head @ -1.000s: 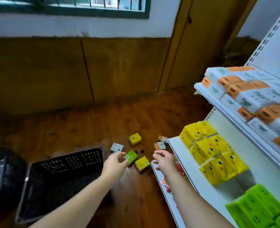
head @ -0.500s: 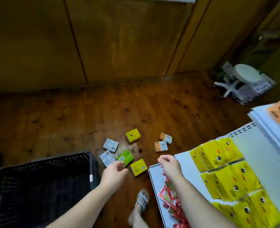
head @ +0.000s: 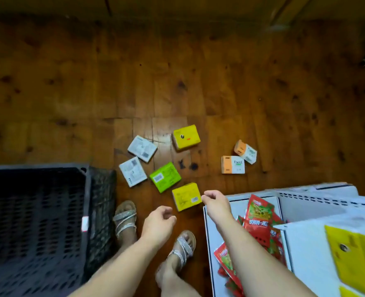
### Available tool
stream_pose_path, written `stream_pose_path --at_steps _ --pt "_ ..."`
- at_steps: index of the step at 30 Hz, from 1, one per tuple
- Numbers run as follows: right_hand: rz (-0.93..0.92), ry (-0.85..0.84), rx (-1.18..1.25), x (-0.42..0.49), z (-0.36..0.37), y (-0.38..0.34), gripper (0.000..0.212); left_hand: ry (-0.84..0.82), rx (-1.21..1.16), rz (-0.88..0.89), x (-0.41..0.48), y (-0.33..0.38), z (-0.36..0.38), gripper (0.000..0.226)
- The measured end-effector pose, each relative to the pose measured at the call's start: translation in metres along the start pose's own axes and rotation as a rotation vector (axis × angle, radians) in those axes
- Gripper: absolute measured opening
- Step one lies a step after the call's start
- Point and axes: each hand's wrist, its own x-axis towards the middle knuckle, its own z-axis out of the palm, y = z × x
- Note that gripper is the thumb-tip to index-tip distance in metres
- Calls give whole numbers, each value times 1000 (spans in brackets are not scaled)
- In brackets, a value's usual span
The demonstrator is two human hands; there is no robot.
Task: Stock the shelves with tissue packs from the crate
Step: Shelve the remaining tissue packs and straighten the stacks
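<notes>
Both bare forearms reach forward and down over the floor; the left hand (head: 159, 221) hangs with fingers loosely curled and holds nothing, while the right hand (head: 217, 203) has its fingers curled in toward the thumb, empty, just beside a yellow plastic-wrapped tissue pack (head: 187, 196) lying barcode-up. More loose packs lie near it on the brown wooden plank floor (head: 198, 82): a green pack (head: 165, 176), two white packs (head: 142, 148), a yellow pack with a cartoon face (head: 186, 137) and two orange-and-white packs (head: 232, 165). A black perforated plastic crate (head: 91, 211) stands at the left, a white metal shelf (head: 327, 191) at the right with red snack sachets (head: 261, 213) on it, and silver strapped sandals (head: 125, 217) show below the hands
</notes>
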Motion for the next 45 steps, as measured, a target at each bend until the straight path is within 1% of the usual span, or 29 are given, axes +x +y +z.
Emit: stream_pose_path --at_steps 4,7,9,11,13,14,17,19,21,22,25,26,28,30,33,34,35,37,39,41,43,45 --pt "49 -29 -99 76 39 32 29 -52 34 -93 83 -29 42 32" --pt "67 -41 -192 127 61 57 33 -45 -6 -175 147 -46 65 39" --pt "59 0 -227 159 71 70 36 -40 -76 -234 187 -56 79 48" --pt "69 48 -227 185 79 78 42 -79 -114 -274 221 -67 93 62" --pt "81 74 -235 204 86 83 49 -124 -115 -259 244 -80 110 79" --pt "86 68 -251 211 90 85 51 -131 -133 -252 251 -84 118 80" --pt "112 28 -290 221 99 89 50 -117 -173 -226 252 -81 126 70" --pt "112 28 -282 216 98 86 44 -91 -189 -221 246 -75 122 67" --pt "112 55 -211 201 91 78 37 -48 -202 -214 230 -66 113 62" --pt "110 79 -151 189 85 72 35 -22 -212 -210 217 -58 107 55" --pt "128 175 77 147 64 47 29 64 -296 -184 174 -29 81 14" --pt "137 203 154 130 55 37 27 82 -357 -175 160 -18 71 9" --pt "148 252 288 97 35 15 29 121 -509 -148 131 7 50 14" --pt "125 288 375 66 15 -5 30 149 -588 -139 100 31 31 18" --pt "67 300 479 18 -16 -29 18 214 -714 -172 52 61 12 41" --pt "47 287 515 2 -26 -34 21 211 -738 -158 36 70 5 46" --pt "18 263 538 -13 -36 -38 28 189 -736 -141 21 80 -2 48" --pt "-60 200 513 -43 -51 -42 37 135 -696 -84 -6 97 -13 38" --pt "-135 153 484 -71 -62 -43 38 96 -629 -6 -26 109 -22 27" --pt "-194 142 518 -94 -70 -44 35 67 -551 54 -44 121 -32 26" --pt "-192 153 627 -119 -79 -42 30 25 -525 102 -65 131 -38 20" --pt "-141 173 821 -143 -88 -38 18 -24 -482 200 -90 140 -41 8"
